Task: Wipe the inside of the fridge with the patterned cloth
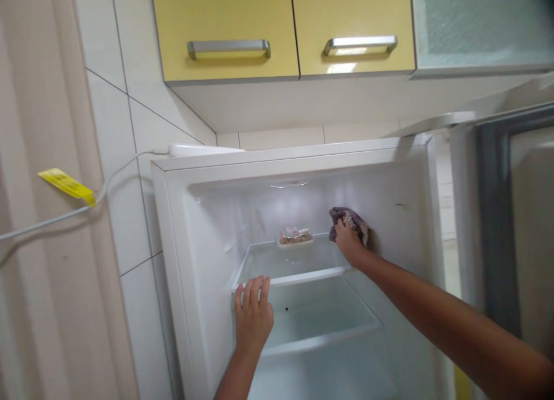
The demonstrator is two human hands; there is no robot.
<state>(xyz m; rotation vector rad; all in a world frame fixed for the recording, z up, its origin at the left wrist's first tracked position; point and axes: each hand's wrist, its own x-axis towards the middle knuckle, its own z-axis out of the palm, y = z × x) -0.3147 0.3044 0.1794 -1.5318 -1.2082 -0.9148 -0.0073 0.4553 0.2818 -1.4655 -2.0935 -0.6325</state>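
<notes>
My right hand (pixel 350 238) presses a crumpled, dark patterned cloth (pixel 348 218) against the inner back wall of an open refrigerator (pixel 298 201), near its right corner. The fingers are closed on the cloth. Lower and to the left, my left hand (pixel 253 310) has its fingers hooked over the front edge of the upper glass shelf (pixel 303 279), near its left end. A small clear-wrapped tray (pixel 296 237) with brownish contents sits at the back of that shelf. Several small pale drops or specks show on the glass in front of it.
A second glass shelf (pixel 320 336) lies below, with a small dark spot above it. The refrigerator door (pixel 497 227) stands open at the right. Yellow cabinets (pixel 225 19) hang overhead. A white cable (pixel 116 172) with a yellow tag (pixel 64 183) runs along the left.
</notes>
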